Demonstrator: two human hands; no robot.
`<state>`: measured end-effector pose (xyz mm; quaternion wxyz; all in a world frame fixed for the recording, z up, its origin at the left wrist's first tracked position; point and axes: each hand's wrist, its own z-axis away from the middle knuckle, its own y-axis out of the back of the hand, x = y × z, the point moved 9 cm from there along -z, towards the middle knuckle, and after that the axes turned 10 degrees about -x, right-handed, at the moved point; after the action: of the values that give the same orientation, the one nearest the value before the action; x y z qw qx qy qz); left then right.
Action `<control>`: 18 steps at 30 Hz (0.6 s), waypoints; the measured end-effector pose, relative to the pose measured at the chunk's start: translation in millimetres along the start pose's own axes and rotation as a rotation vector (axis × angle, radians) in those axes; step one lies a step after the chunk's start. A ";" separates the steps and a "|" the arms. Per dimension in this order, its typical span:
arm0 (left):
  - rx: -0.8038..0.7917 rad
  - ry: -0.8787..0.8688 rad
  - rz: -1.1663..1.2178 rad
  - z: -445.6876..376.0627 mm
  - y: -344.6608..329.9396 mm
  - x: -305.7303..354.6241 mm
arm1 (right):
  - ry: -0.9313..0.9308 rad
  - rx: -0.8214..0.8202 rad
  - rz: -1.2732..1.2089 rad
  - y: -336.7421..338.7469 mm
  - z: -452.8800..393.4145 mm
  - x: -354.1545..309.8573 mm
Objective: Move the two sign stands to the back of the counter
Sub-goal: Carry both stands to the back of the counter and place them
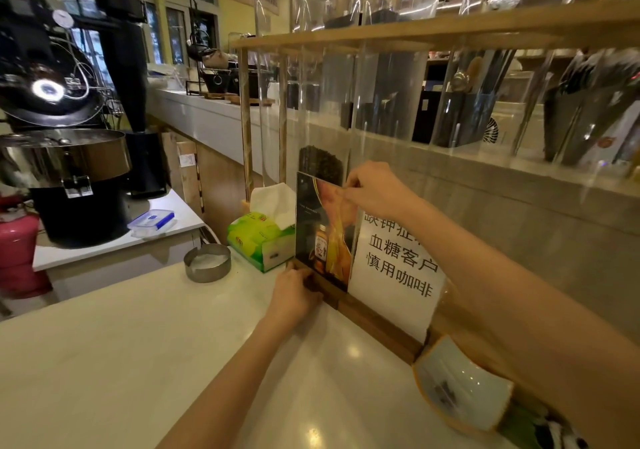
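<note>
Two sign stands on wooden bases stand side by side at the back of the white counter [138, 362], against the clear screen. The left sign stand [320, 240] shows a dark drink advert with a bottle. The right sign stand [398, 268] holds a white sheet with black printed characters. My left hand [298, 292] grips the wooden base of the advert sign at its near left corner. My right hand [375, 188] pinches the top edge of the same sign, and its forearm crosses in front of the white sheet.
A green tissue box [259, 240] sits just left of the signs, with a round metal ashtray [207, 262] further left. A pale dish [460, 389] leans at the right of the sign bases. A coffee roaster [65, 157] stands on a lower table to the left.
</note>
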<state>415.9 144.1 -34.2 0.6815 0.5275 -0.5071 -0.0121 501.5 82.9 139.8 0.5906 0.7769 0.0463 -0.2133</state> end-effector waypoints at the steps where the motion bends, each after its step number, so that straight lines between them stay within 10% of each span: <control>1: -0.002 -0.002 0.000 -1.0 -0.9 0.5 | -0.003 0.001 -0.001 -0.3 -0.3 0.8; 18: -0.061 -0.053 -0.073 -3.0 -10.2 8.5 | -0.063 -0.028 0.070 5.4 2.5 3.1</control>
<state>427.4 137.0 -35.6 0.6828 0.5241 -0.5047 -0.0664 505.3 78.4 142.9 0.6098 0.7625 0.0036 -0.2163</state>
